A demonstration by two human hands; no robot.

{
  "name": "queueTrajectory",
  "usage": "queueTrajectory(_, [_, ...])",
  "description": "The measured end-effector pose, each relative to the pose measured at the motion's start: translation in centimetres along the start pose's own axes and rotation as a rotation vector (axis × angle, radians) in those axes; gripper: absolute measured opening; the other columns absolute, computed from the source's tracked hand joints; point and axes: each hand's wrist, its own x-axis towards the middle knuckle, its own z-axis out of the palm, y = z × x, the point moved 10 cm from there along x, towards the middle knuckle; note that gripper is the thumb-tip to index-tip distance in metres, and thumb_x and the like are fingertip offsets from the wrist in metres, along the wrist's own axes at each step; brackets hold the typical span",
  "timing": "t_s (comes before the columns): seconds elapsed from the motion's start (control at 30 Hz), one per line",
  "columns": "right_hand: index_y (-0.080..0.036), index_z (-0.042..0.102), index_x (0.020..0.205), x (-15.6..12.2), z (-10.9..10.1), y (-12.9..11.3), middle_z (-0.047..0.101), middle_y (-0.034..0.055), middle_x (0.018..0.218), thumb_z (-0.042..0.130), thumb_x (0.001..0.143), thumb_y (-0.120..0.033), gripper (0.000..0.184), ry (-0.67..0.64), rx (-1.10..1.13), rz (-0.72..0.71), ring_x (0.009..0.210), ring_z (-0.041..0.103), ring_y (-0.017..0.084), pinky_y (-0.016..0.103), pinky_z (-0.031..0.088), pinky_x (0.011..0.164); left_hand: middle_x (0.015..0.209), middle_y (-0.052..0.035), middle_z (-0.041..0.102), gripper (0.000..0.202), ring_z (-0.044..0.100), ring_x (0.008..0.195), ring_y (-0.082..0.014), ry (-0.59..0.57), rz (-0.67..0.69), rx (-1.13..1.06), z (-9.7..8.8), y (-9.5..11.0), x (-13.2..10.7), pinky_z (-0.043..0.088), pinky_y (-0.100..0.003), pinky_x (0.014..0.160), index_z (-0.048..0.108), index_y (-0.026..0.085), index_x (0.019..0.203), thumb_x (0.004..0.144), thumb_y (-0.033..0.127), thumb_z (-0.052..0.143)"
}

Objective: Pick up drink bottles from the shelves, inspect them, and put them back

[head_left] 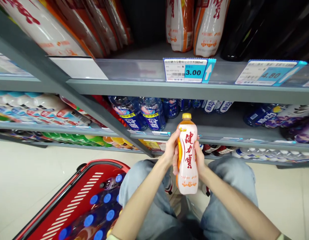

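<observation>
I had one bottle (189, 170) between my two hands, its yellow cap pointing away from me and its white label turned up toward my eyes. My left hand (172, 150) was curled around the near side of its waist, and my right hand (200, 158) pressed in from the opposite side; some of my fingertips were hidden behind it, so I could not tell how they lay there. The bottle was clear of everything except my hands, held above the gap between my knees (228, 180).

Low to the left of my left hand stood a red basket (66, 193), already holding a good number of blue-capped bottles (107, 198). Just beyond my hands, blue bottles (154, 115) stood on the lower shelf (209, 125). Higher and further off, the upper shelf (169, 91) carried similar white-labelled bottles (211, 26) above a price tag (193, 72) reading 3.00.

As I judged it, the picking up was done and I was partway through handling this one; setting it down, on a shelf or elsewhere, was not yet done.
</observation>
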Motion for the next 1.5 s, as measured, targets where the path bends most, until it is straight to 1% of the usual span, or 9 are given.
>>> queueTrajectory(0.13, [-0.016,0.06,0.097,-0.3,-0.7,0.3,0.072,0.011,0.074,0.035,0.078,-0.088,0.079,0.017,0.043,0.003,0.064,0.071,0.029,0.038,0.057,0.052,0.062,-0.0069,0.07,0.065,0.065,0.05,-0.0168,0.024,-0.018,-0.025,-0.2,-0.5,0.3,0.055,-0.025,0.051,0.071,0.005,0.101,0.083,0.066,0.057])
queueTrajectory(0.3, [-0.017,0.06,0.097,-0.5,-1.2,0.2,0.071,0.0102,0.071,0.037,0.078,-0.087,0.077,0.063,0.037,-0.022,0.063,0.071,0.028,0.037,0.056,0.051,0.064,-0.0084,0.071,0.071,0.067,0.052,-0.0197,0.003,-0.044,-0.046,-0.6,-1.4,0.5,0.055,-0.027,0.052,0.07,0.004,0.109,0.082,0.068,0.056])
queueTrajectory(0.4, [-0.017,0.06,0.094,-0.6,-1.1,0.0,0.071,0.0099,0.069,0.038,0.077,-0.087,0.076,0.075,0.017,-0.035,0.062,0.071,0.029,0.037,0.056,0.05,0.071,-0.0093,0.074,0.067,0.068,0.055,-0.0193,0.003,-0.016,-0.059,-0.8,-1.3,0.6,0.056,-0.027,0.055,0.07,0.004,0.11,0.084,0.064,0.057])
queueTrajectory(0.57, [-0.017,0.06,0.093,-0.8,-1.0,-0.3,0.07,0.01,0.068,0.035,0.077,-0.088,0.077,0.115,-0.037,-0.041,0.062,0.071,0.028,0.036,0.056,0.05,0.063,-0.0061,0.07,0.066,0.065,0.051,-0.0176,-0.021,-0.037,-0.09,-0.1,-1.3,0.4,0.053,-0.025,0.051,0.069,0.005,0.113,0.087,0.063,0.054])
queueTrajectory(0.77, [-0.018,0.06,0.094,-0.8,-1.1,-0.2,0.07,0.009,0.069,0.038,0.078,-0.087,0.074,0.101,-0.002,-0.052,0.061,0.071,0.028,0.035,0.055,0.048,0.065,-0.0076,0.072,0.069,0.066,0.051,-0.0178,-0.037,-0.045,-0.108,0.0,-1.4,0.4,0.053,-0.025,0.051,0.068,0.004,0.116,0.085,0.064,0.055])
queueTrajectory(1.03, [-0.018,0.06,0.092,-0.7,-0.8,-0.1,0.07,0.0089,0.067,0.035,0.078,-0.087,0.075,0.113,-0.008,-0.015,0.06,0.07,0.028,0.035,0.055,0.048,0.081,-0.0106,0.076,0.066,0.071,0.063,-0.0204,0.012,0.018,-0.047,-1.3,-1.1,0.9,0.058,-0.027,0.061,0.07,0.004,0.115,0.086,0.062,0.056])
queueTrajectory(1.17, [-0.017,0.06,0.093,-0.6,-1.0,0.0,0.069,0.0085,0.066,0.035,0.079,-0.085,0.073,0.116,0.004,-0.01,0.059,0.07,0.027,0.036,0.056,0.049,0.077,-0.0103,0.076,0.069,0.069,0.058,-0.0195,0.027,0.01,-0.035,-1.4,-1.1,0.9,0.057,-0.027,0.056,0.07,0.003,0.114,0.086,0.065,0.054])
queueTrajectory(1.3, [-0.018,0.06,0.095,-0.6,-1.1,0.0,0.07,0.0083,0.067,0.034,0.081,-0.084,0.072,0.11,0.012,-0.011,0.061,0.071,0.027,0.036,0.056,0.051,0.061,-0.0078,0.071,0.074,0.067,0.052,-0.0195,0.015,-0.018,-0.043,-1.3,-1.5,0.8,0.054,-0.025,0.05,0.07,0.002,0.114,0.085,0.068,0.053])
queueTrajectory(1.5, [-0.015,0.062,0.092,-0.5,-0.2,-0.5,0.07,0.0081,0.065,0.049,0.076,-0.082,0.07,0.079,0.036,0.012,0.063,0.072,0.029,0.038,0.058,0.053,0.051,-0.0044,0.064,0.075,0.063,0.045,-0.0178,0.011,-0.043,-0.036,-1.4,-1.6,0.9,0.05,-0.024,0.045,0.07,0.004,0.11,0.08,0.071,0.057])
